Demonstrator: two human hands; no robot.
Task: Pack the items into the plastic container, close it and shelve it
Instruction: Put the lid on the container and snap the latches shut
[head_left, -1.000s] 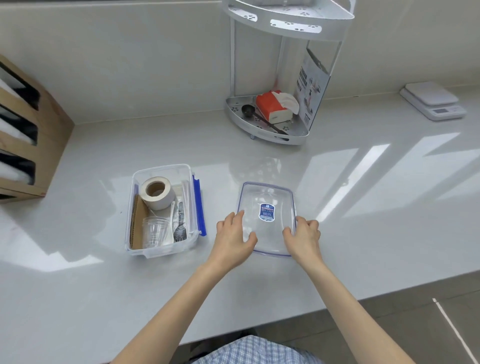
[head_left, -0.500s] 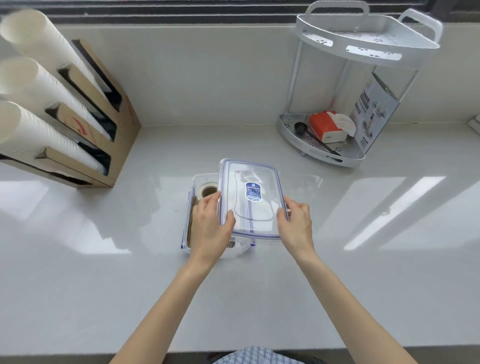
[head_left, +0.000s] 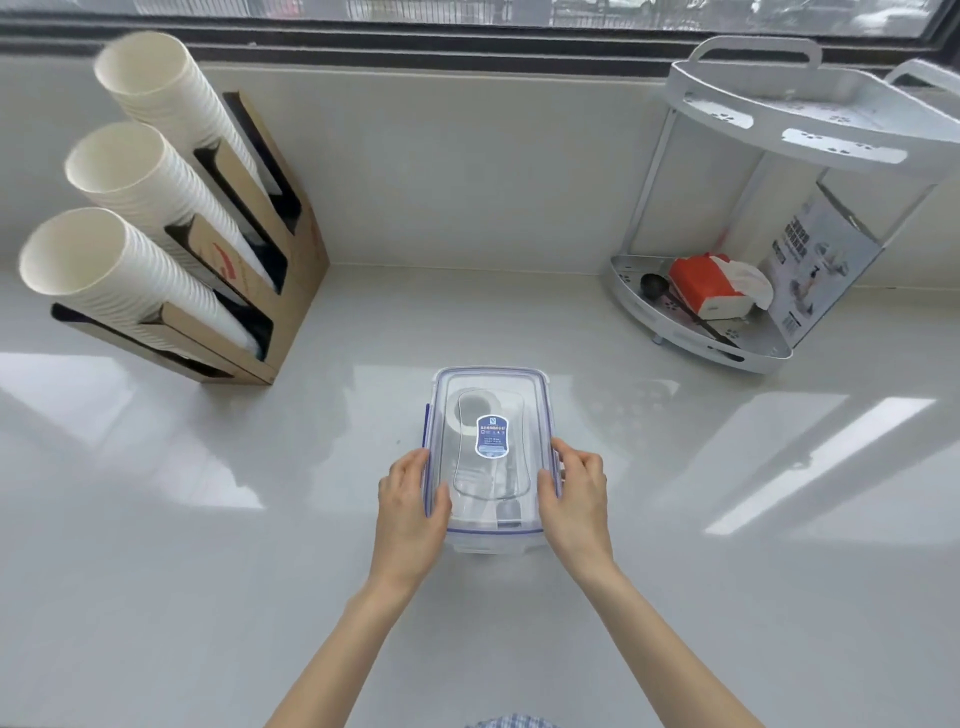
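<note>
Here the clear plastic container (head_left: 491, 543) is standing on the glossy white table (head_left: 727, 519), near the middle of the view, with its transparent lid (head_left: 491, 415) lying flat on top and lining up with the rim all round. A blue label (head_left: 492, 436) is sitting in the centre of the lid. Through the lid a roll of tape (head_left: 470, 410) is showing at the far end of the box, and some paler items are lying at the near end, too blurred to name. The left hand (head_left: 410, 506) is pressing against the left side of the container, its thumb lying over the lid's edge and its fingers (head_left: 410, 462) wrapping the wall beside a blue side clasp (head_left: 427, 423), so that hand is gripping the box. The right hand (head_left: 574, 499) is doing the same on the right side, thumb on the lid's edge, fingers curling round the wall, gripping it. Both forearms are reaching in from the bottom of the view. At the far left a cardboard cup holder (head_left: 270, 291) is leaning back against the wall, holding three slanted stacks of white paper cups (head_left: 130, 260). At the far right a white two-tier corner rack (head_left: 769, 119) is standing on the table, well apart from the container; its lower shelf is carrying a red and white tissue pack (head_left: 701, 286), a dark spoon (head_left: 675, 301) and a printed card (head_left: 815, 265).
</note>
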